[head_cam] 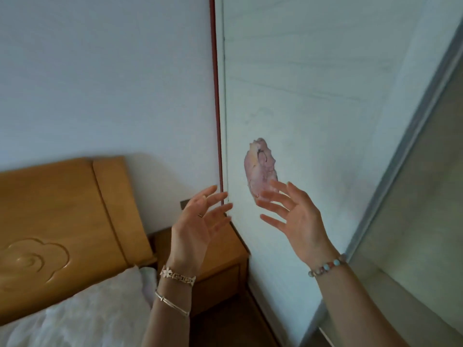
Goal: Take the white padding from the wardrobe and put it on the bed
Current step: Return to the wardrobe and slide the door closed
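The wardrobe point(313, 96) fills the right half of the view; its white sliding door with a pink flower print point(260, 164) is closed, so no padding shows inside. My left hand point(200, 219) and my right hand point(293, 216) are both raised in front of the door's left edge, fingers spread, holding nothing. The bed point(75, 319) lies at the lower left under a white fluffy cover, with a wooden headboard point(62, 221) behind it.
A wooden nightstand point(220, 266) stands between the bed and the wardrobe. A red-brown trim strip point(216, 96) runs down the wardrobe's left edge. A second frosted door panel point(426, 196) with a grey metal frame is at the right. Dark floor shows below.
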Available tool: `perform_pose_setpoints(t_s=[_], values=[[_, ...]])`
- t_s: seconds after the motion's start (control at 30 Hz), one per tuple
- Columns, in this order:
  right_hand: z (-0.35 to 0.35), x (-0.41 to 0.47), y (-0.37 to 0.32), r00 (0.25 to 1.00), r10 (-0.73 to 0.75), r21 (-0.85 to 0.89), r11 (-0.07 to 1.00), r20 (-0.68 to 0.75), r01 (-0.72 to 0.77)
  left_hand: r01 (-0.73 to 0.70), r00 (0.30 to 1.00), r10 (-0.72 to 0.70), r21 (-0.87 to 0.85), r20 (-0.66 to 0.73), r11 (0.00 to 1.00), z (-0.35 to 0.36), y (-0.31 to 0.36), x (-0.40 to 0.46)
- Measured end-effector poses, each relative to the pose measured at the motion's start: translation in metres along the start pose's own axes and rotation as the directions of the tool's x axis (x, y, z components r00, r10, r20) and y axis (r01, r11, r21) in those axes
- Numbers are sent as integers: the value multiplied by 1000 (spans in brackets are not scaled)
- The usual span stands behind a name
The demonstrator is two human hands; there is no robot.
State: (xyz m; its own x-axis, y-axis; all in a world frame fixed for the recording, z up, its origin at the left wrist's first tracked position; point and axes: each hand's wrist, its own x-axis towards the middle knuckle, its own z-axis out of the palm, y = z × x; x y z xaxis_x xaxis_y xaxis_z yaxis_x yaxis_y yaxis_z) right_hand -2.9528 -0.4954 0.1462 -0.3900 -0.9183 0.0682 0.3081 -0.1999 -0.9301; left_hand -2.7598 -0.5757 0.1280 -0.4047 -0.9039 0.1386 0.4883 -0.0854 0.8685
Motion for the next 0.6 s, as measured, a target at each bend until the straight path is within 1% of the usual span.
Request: perform_pose_setpoints(t_s=[0.1, 0.27, 0.4, 0.53, 0.6], values=[[-22, -13, -29, 997, -52, -17, 999, -54, 51, 0, 997, -2, 22, 79, 1000, 39, -1, 7], [-66, -40, -69, 983, -133, -41, 991, -123, 129, 10, 981, -10, 2, 194, 1000, 105, -10, 8], [-103, -68, -99, 963, -196, -58, 980, -185, 189, 16, 957, -21, 19, 289, 1000, 165, -19, -3], [-135, -97, -125, 940, -232, -66, 973, -249, 222, 10, 914, -21, 29, 406, 1000, 222, -28, -18], [-148, -111, -136, 931, -247, -71, 969, -267, 237, 17, 899, -27, 27, 436, 999, 246, -30, -27]])
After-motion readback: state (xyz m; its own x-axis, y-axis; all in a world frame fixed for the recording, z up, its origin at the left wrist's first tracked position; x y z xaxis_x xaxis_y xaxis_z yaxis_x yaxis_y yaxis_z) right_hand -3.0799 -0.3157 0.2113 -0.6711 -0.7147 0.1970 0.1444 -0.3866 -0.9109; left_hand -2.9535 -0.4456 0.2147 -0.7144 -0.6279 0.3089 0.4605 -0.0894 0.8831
